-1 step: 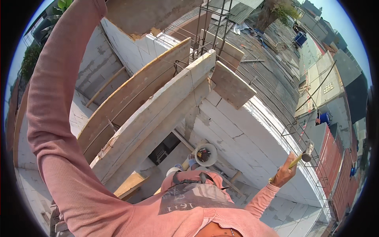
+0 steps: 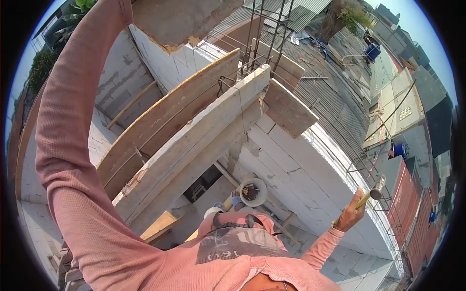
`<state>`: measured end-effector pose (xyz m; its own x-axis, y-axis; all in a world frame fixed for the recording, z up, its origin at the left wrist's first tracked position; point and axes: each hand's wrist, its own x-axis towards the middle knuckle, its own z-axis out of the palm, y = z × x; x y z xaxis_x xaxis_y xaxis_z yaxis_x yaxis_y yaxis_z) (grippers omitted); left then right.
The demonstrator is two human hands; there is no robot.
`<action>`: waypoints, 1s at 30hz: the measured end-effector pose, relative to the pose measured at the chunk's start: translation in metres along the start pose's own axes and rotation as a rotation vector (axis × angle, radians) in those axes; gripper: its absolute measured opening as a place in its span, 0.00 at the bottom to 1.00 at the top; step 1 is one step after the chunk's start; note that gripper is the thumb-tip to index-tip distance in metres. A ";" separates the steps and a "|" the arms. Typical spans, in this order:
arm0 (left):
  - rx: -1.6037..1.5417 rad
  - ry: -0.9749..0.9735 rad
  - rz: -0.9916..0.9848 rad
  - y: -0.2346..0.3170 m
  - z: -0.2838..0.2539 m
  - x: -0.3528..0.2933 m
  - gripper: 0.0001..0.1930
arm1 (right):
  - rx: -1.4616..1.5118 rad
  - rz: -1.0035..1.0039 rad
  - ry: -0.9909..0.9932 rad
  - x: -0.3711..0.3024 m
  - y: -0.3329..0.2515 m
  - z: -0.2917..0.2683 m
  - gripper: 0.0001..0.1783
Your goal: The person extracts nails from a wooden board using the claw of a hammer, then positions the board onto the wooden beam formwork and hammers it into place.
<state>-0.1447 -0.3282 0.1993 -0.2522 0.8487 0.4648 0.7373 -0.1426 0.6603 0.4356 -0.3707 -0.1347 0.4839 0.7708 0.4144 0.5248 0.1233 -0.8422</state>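
My right hand (image 2: pixel 349 216), out at the lower right, is closed around the yellow handle of a hammer (image 2: pixel 376 192). The dark-faced metal head points up and away, over the top of a white block wall (image 2: pixel 301 165). My left arm (image 2: pixel 65 126), in a pink sleeve, stretches up to the upper edge, where the hand is cut off. Right beside that cuff hangs a rough, mortar-stained board (image 2: pixel 179 22); whether the left hand touches it is hidden. Between my arms run two long formwork boards, a brown one (image 2: pixel 160 114) and a pale one (image 2: pixel 199 133), with steel bars between them.
A vertical rebar cage (image 2: pixel 269 29) rises beyond the boards' far end, near a small plywood panel (image 2: pixel 292 107). Below me a white bucket (image 2: pixel 253 192) with items inside stands by my feet. Corrugated roofing (image 2: pixel 335 92) lies outside the wall, with thin bars along the wall's edge.
The whole view has shifted slightly, with the scene a little lower in the picture. My right hand keeps its hold on the hammer.
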 end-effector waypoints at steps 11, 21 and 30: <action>0.152 -0.015 -0.466 -0.151 -0.014 0.031 0.24 | -0.127 -0.161 -0.054 0.069 -0.020 0.072 0.26; 0.368 -0.330 -0.542 -0.241 0.061 0.070 0.31 | -0.213 -0.245 -0.234 0.098 0.025 0.102 0.27; 0.612 -0.577 -0.393 -0.280 0.118 0.085 0.35 | -0.113 -0.109 -0.336 0.094 0.001 0.100 0.33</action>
<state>-0.2982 -0.1564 -0.0154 -0.3245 0.9244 -0.2003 0.9087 0.3635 0.2054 0.4119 -0.2354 -0.1312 0.1743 0.9215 0.3472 0.6437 0.1602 -0.7483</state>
